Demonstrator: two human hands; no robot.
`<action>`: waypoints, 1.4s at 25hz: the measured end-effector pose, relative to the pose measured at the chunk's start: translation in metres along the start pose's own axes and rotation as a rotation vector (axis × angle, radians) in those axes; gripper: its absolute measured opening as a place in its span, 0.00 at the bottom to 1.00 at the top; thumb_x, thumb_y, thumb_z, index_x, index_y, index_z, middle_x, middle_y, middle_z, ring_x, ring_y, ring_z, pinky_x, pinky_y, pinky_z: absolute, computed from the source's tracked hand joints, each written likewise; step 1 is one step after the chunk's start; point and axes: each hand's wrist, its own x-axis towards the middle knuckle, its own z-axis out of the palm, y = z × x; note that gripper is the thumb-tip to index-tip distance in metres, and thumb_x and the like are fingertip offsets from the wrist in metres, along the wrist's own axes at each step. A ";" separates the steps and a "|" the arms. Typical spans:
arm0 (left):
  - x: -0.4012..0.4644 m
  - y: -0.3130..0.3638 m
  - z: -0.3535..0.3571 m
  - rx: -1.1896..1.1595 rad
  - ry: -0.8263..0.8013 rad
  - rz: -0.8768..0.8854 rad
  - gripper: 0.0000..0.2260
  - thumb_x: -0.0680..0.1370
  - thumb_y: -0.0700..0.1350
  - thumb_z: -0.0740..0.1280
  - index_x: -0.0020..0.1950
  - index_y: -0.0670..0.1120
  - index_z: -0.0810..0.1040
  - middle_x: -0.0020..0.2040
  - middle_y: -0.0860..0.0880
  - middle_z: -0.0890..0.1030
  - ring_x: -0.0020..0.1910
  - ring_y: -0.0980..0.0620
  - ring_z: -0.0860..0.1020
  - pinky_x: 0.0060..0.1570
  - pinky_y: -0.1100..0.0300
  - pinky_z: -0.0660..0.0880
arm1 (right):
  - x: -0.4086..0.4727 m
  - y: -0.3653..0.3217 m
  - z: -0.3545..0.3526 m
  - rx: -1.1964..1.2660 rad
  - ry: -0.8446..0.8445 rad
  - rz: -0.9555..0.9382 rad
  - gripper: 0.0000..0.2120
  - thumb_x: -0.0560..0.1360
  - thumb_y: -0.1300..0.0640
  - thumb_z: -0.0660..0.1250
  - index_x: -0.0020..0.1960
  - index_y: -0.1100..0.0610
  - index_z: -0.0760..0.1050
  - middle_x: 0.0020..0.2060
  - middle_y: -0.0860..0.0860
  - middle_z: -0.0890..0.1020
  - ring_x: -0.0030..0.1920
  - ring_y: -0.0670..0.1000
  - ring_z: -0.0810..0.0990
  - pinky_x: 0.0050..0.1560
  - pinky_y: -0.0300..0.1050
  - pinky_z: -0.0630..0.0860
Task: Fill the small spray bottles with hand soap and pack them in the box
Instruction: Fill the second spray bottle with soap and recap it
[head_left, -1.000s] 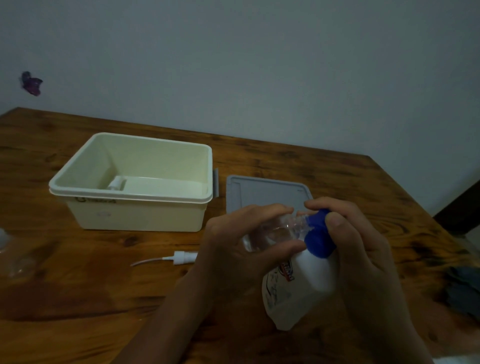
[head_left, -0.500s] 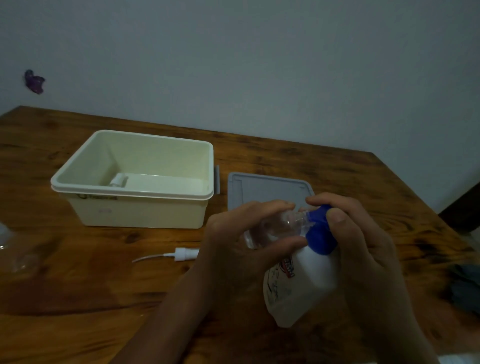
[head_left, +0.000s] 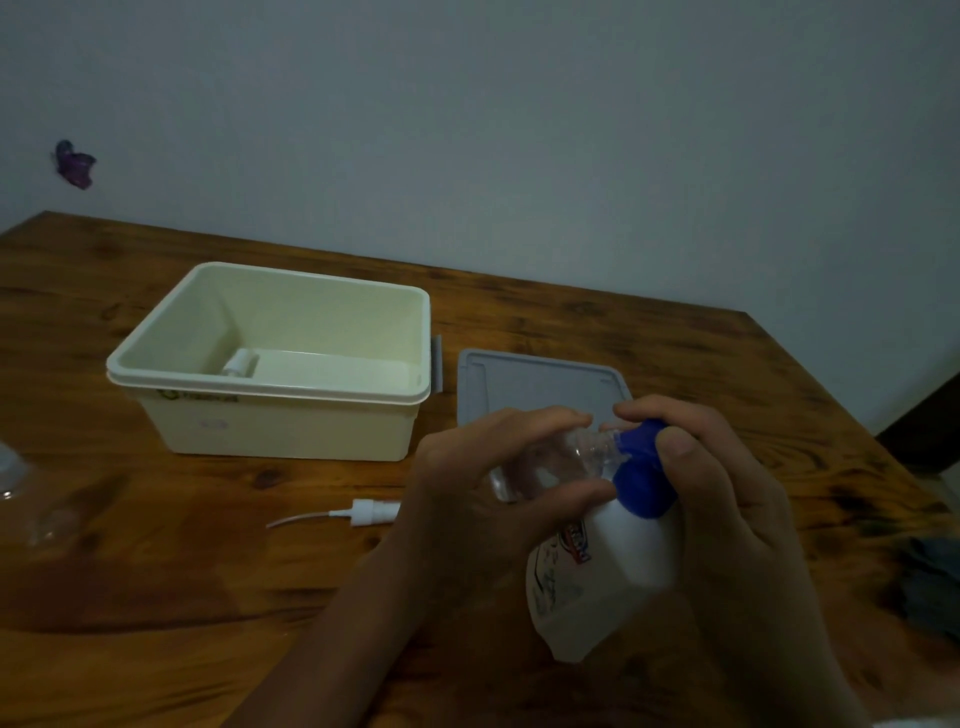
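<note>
Filling under way, packing barely begun. One bottle already lying in box, only its white cap end in view past the front rim; rest of it hidden. Lid off, flat on tabletop just right of box. Spray head with dip tube lying loose on tabletop near left wrist, so held bottle not yet capped. Clear bottle held tilted, neck pointing right, mouth meeting blue nozzle of white soap bottle. Liquid level inside clear bottle not readable in this dim light. Judged: transfer of soap in hand; remaining for this bottle are finishing the fill, refitting spray head, placing in box. Blurred clear plastic at far left edge possibly more bottles, cannot tell. Closing box with lid also left, if intended. Left hand: fingers curled over top of clear bottle, thumb beneath, wrapped grip round its body. Right hand: fingers curled over blue nozzle from behind, thumb on its near side, pinching it; palm and heel seemingly against soap bottle shoulder, contact there partly hidden. Both hands close together, fingertips nearly touching above the junction of neck and nozzle.
</note>
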 end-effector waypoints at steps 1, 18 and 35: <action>0.000 0.000 0.000 -0.002 0.003 -0.003 0.19 0.74 0.53 0.69 0.61 0.44 0.74 0.52 0.49 0.81 0.50 0.58 0.80 0.47 0.70 0.77 | 0.000 0.000 0.000 0.002 0.003 -0.002 0.14 0.73 0.42 0.54 0.51 0.40 0.77 0.48 0.41 0.79 0.44 0.46 0.79 0.39 0.33 0.74; 0.000 0.001 -0.001 0.048 0.011 -0.017 0.19 0.74 0.54 0.69 0.61 0.46 0.74 0.54 0.54 0.79 0.52 0.68 0.76 0.49 0.72 0.75 | -0.001 0.001 0.002 0.024 0.030 -0.009 0.14 0.73 0.43 0.54 0.51 0.42 0.77 0.48 0.41 0.79 0.44 0.45 0.79 0.39 0.31 0.74; 0.004 0.004 -0.001 0.088 -0.007 0.035 0.18 0.72 0.52 0.71 0.58 0.44 0.76 0.47 0.46 0.82 0.44 0.58 0.79 0.43 0.67 0.77 | -0.001 0.004 0.000 0.011 -0.033 0.015 0.13 0.73 0.43 0.55 0.49 0.42 0.77 0.47 0.45 0.80 0.44 0.48 0.80 0.39 0.35 0.73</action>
